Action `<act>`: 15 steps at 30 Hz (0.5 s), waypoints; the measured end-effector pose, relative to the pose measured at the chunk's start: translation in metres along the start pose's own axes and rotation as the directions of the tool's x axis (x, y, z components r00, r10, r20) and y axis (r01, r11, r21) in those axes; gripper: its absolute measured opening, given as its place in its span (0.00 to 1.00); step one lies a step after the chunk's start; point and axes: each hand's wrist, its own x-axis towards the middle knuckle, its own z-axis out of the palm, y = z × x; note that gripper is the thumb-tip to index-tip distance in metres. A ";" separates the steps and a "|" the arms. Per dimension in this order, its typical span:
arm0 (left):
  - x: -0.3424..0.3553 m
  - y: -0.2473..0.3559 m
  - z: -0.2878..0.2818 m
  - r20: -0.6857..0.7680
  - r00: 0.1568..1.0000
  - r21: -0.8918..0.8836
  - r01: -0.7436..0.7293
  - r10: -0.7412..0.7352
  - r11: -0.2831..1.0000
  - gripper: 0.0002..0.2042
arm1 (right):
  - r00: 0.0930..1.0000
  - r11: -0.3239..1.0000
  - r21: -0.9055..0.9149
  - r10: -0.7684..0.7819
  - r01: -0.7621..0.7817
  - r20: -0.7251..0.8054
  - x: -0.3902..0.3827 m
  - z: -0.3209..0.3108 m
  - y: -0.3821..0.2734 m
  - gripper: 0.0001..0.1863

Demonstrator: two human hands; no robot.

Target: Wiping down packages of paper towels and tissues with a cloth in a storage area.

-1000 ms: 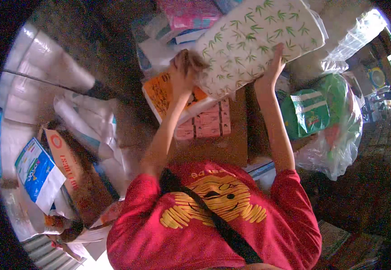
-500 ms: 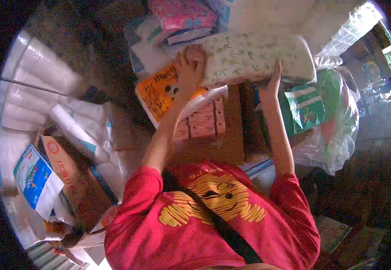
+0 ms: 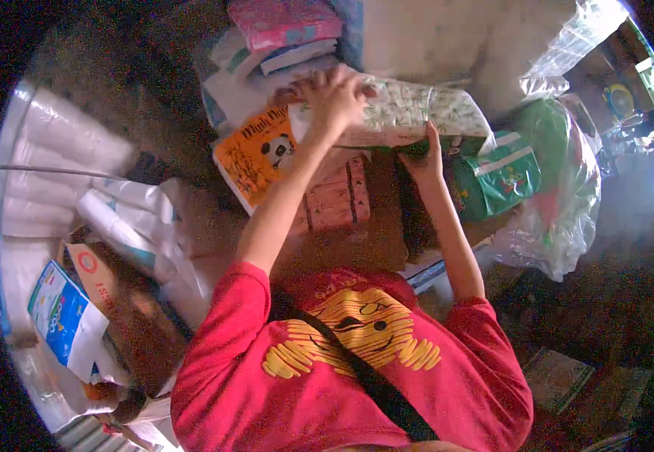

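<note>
From centre of view, between 9 and 10 o'clock: white wrapped rolls (image 3: pixel 59 151). Between 2 and 3 o'clock: clear plastic bag (image 3: pixel 576 188), green and red inside. At 6 o'clock, close in: brown carton (image 3: pixel 376 252). At 1 o'clock: leaf-print packet (image 3: pixel 406 105), white with green leaves, between left and right hands, right end overlapping green packet (image 3: pixel 504 177) in view. Between 10 and 11 o'clock: orange packet (image 3: pixel 248 162) with panda picture, partly behind left forearm. At 8 o'clock: blue-and-white packet (image 3: pixel 63 320). Just off centre toward 12 o'clock: pink packet (image 3: pixel 338 196); cannot tell whether in or on brown carton. Left hand (image 3: pixel 334 98) at 12 o'clock: fingers spread and part bent over left end of leaf-print packet, blurred; cannot tell whether gripping. Right hand (image 3: pixel 425 154), between 1 and 2 o'clock: closed on near edge, thumb up against face, other fingers mostly hidden.
</note>
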 end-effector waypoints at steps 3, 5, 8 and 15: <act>0.000 0.008 -0.008 -0.130 0.988 0.101 0.098 -0.085 0.990 0.15 | 0.996 0.996 0.027 -0.084 0.083 0.006 0.007 -0.011 0.001 0.25; -0.013 0.030 -0.008 -0.167 0.984 0.271 -0.017 0.064 0.962 0.15 | 0.995 0.994 0.048 -0.098 0.098 0.003 0.004 -0.006 0.004 0.24; -0.024 0.065 0.009 0.096 0.956 -0.031 -0.275 0.277 0.961 0.16 | 0.990 0.989 0.056 -0.139 0.139 -0.010 -0.003 -0.004 0.009 0.24; 0.007 0.062 -0.006 0.038 0.945 -0.062 -0.321 0.324 0.945 0.21 | 0.977 0.960 0.253 -0.158 0.118 0.144 -0.028 -0.017 0.011 0.16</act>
